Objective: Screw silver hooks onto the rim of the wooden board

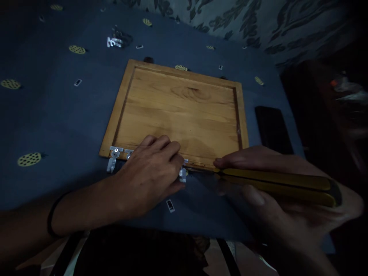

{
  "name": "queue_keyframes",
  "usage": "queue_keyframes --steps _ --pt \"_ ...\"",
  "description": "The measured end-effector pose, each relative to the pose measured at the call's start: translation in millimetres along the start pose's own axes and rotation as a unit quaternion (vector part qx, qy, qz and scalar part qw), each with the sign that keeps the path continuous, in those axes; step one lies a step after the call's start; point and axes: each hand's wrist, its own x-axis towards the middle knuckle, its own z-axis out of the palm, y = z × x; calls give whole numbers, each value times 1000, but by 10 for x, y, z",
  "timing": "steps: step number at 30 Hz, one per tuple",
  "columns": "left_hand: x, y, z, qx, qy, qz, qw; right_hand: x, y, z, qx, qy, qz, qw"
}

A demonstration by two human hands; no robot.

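Though dim, 1 board (184,111), 3 hooks (111,165), left hand (152,165) curled, hold unclear, right hand (219,172) closed round 1 screwdriver (276,184).

Two hands (152,172), one screwdriver (276,186), one board (178,111) — at least three hooks (111,164).

Passable over table (51,122) at nine o'clock from board (178,111); blocked by metal hardware (116,41) at eleven, dark slab (273,128) at three.

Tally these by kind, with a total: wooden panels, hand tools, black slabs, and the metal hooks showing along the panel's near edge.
Wooden panel: 1
Yellow-handled tool: 1
Black slab: 1
Metal hooks: 3 showing; the left hand may hide more
Total: 6 visible
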Motion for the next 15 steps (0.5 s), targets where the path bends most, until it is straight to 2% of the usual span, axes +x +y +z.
queue_keyframes --steps 4,12,15 --pt "11 5 -16 -7 4 2 1000 31 -36 72 0 36 -8 999" --pt "20 2 -81 -12 -38 -13 999 153 -34 18 52 -24 -8 998" --pt "16 -5 -94 -7 -46 -12 999 136 -7 -3 56 11 -9 998"
